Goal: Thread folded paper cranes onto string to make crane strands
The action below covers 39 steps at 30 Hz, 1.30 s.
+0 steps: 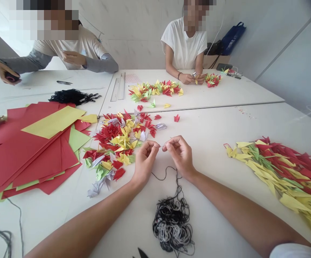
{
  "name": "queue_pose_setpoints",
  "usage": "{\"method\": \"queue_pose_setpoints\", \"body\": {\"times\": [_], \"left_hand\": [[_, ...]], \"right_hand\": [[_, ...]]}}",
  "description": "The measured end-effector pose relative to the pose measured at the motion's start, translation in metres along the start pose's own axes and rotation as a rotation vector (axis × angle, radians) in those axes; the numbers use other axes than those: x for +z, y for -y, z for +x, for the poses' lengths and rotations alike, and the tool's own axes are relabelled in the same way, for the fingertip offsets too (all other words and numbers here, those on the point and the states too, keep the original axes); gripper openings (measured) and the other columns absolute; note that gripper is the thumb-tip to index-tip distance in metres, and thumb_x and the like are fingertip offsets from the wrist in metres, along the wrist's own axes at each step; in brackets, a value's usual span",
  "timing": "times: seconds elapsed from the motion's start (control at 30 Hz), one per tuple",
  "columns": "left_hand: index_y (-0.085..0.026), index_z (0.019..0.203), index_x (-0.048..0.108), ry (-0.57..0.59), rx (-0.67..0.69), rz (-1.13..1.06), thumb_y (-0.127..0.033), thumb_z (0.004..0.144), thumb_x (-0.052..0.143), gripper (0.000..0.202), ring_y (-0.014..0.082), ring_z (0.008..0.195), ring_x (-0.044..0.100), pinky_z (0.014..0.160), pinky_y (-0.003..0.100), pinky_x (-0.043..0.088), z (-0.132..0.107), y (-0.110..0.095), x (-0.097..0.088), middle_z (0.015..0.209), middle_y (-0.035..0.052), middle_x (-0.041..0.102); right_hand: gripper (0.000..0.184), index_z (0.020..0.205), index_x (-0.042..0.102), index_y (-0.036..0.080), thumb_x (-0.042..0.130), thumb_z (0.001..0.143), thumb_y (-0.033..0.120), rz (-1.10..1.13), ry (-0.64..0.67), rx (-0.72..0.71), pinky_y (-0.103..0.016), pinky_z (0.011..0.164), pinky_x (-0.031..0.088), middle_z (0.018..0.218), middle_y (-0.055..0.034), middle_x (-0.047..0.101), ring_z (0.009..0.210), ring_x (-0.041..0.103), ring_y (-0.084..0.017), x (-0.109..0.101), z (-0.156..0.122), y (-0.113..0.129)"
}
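My left hand (146, 159) and my right hand (181, 156) are held close together above the table, each pinching with thumb and forefinger. A very thin dark strand shows at the fingertips of both; whether a needle is there too is too small to tell. Below them a dark thread (177, 182) loops and runs down to a tangled black and grey thread bundle (173, 225) between my forearms. Just left of my left hand lies a pile of folded paper cranes (118, 134) in red, yellow, green and pale purple.
Red, yellow and green paper sheets (32, 154) lie at left, beside a black thread bundle (72, 96). Strung paper cranes (284, 168) cover the right side. Dark pointed blades (142, 253) show at the bottom edge. Across the table sit two people, one handling cranes; rulers (119, 87) lie between them.
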<state>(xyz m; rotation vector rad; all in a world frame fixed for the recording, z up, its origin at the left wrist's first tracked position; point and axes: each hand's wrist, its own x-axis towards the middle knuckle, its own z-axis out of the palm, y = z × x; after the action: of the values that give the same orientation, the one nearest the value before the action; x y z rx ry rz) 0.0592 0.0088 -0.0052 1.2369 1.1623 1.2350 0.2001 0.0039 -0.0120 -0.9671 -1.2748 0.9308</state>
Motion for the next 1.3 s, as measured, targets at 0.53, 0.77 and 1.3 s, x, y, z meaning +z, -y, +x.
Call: {"method": "queue_pose_setpoints", "body": {"times": [0.53, 0.77, 1.3], "left_hand": [[-0.019, 0.082, 0.059, 0.011, 0.011, -0.015, -0.041, 0.088, 0.066, 0.024, 0.0081, 0.051, 0.044, 0.046, 0.021, 0.032, 0.0, -0.002, 0.001, 0.061, -0.0036, 0.05], [-0.018, 0.081, 0.057, 0.058, 0.028, 0.003, -0.039, 0.089, 0.064, 0.023, 0.0082, 0.051, 0.046, 0.048, 0.02, 0.035, 0.001, -0.003, 0.003, 0.062, -0.0027, 0.055], [-0.018, 0.082, 0.056, 0.0, -0.002, -0.07, -0.039, 0.088, 0.066, 0.024, 0.0039, 0.048, 0.04, 0.044, 0.018, 0.032, 0.001, -0.002, 0.002, 0.073, -0.0029, 0.055]], "right_hand": [[0.031, 0.082, 0.055, 0.02, 0.072, 0.086, 0.046, 0.162, 0.125, 0.205, -0.036, 0.083, 0.059, 0.086, -0.004, 0.073, 0.076, 0.07, -0.015, -0.012, -0.001, 0.002], [0.023, 0.082, 0.057, 0.021, 0.068, 0.089, 0.039, 0.011, 0.216, 0.19, -0.03, 0.075, 0.053, 0.08, -0.0011, 0.068, 0.078, 0.065, -0.015, -0.01, 0.0, -0.001], [0.008, 0.088, 0.066, 0.021, 0.059, 0.092, 0.02, -0.266, 0.179, -0.08, -0.029, 0.07, 0.047, 0.081, -0.0016, 0.063, 0.075, 0.057, -0.015, -0.01, -0.002, 0.003]]}}
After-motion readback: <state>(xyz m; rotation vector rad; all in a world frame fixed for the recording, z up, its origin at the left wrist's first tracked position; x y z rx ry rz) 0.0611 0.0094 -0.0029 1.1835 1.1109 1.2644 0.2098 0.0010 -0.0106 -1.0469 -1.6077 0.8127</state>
